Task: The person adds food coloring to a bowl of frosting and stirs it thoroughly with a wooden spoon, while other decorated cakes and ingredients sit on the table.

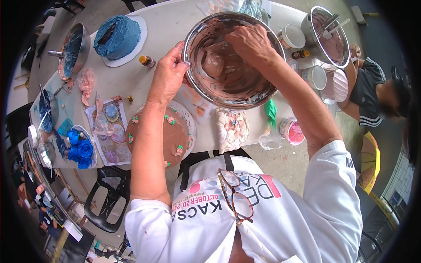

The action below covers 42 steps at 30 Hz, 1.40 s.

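A large steel mixing bowl (208,95) is tilted toward me above the table, its inside smeared with brown frosting (214,65). My left hand (170,72) is closed on the bowl's left rim, thumb at the edge. Inside the bowl, near its far right wall, is my right hand (252,44), its fingers curled and closed. Whatever those fingers hold, if anything, is hidden by the hand. Close by my left forearm sits a round brown-frosted cake (151,139) with small pink and green piped flowers. A folded, frosting-stained cloth (232,131) lies below the bowl.
A blue-frosted cake (117,37) stands at the far left, beside a steel bowl with a whisk (68,55). Blue flowers (81,149) are at the near left. On the right are a bowl of pinkish frosting (329,41), tubs (293,36) and another person (372,87).
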Tool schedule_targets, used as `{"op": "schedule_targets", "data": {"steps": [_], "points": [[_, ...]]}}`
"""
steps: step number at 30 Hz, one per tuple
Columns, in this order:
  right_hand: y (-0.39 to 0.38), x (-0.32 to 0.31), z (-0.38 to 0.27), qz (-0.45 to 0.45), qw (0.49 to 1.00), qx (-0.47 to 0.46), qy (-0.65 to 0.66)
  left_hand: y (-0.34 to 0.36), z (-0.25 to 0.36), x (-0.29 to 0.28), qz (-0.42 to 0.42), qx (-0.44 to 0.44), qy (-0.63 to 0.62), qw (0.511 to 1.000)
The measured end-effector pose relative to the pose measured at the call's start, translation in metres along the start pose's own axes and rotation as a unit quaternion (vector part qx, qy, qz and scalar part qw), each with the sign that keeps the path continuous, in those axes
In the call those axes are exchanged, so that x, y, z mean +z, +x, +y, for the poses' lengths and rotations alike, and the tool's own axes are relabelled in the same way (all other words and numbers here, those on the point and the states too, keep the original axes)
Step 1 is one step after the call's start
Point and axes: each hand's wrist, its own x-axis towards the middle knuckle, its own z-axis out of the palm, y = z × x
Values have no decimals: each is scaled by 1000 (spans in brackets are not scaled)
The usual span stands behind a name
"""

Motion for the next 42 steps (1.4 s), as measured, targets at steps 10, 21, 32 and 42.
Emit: {"op": "schedule_targets", "data": {"steps": [10, 21, 32, 42], "points": [[-3, -8, -5, -16, 998, 25, -59, 0, -3, -1, -1, 21, 18, 1000], [-13, -17, -9, -83, 995, 16, -58, -3, 0, 2, 5, 15, 13, 1000], [-33, -16, -39, -266, 955, 106, 72, -10, 6, 4, -9, -22, -28, 999], [-26, -70, -50, -116, 988, 90, 42, -17, -3, 6, 11, -21, -73, 997]]}}
